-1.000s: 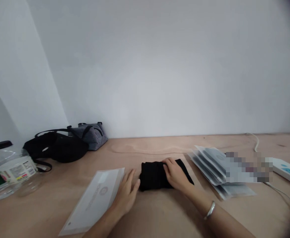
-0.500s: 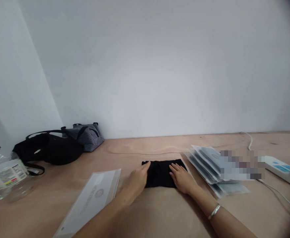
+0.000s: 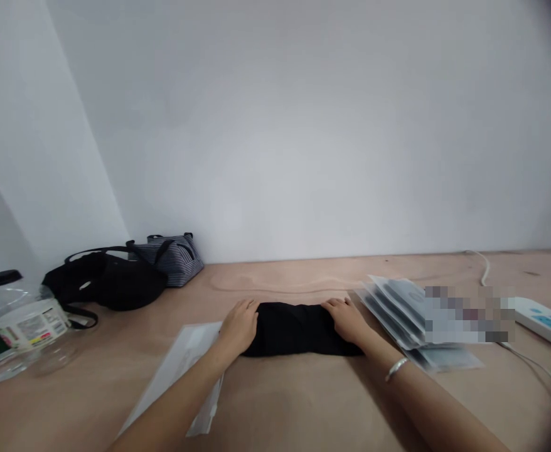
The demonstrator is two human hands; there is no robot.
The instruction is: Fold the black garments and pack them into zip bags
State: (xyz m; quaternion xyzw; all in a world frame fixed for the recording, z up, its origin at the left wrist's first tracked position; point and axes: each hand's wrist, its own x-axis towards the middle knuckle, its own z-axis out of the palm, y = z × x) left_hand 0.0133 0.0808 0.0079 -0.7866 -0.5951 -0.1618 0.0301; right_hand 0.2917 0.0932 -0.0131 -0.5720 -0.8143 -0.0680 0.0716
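Plywood desk [image 3: 294,402] first: the black folded cloth [image 3: 294,328] lies at its middle, right in front of you. It now reads longer L-to-R than 1 s ago. Then your right hand [image 3: 348,319] sat on top of it and your left hand [image 3: 240,326] lay on bare desk beside it. Now each hand covers one end, fingers flat and close together, pressing down w/o closing round the cloth. So my read is that the bundle is being smoothed out flat, not lifted. Your left forearm now crosses the white flat packet [image 3: 184,358].

Containers, big to small:
- black bag [image 3: 110,282], far left by the wall; contents not visible.
- striped bag [image 3: 176,257], touching it from behind; contents not visible either.
- clear plastic bottle [image 3: 21,326], black cap on; can't tell the fill.
- fanned clear packets [image 3: 398,307], just right of the cloth, each w/ a grey insert.
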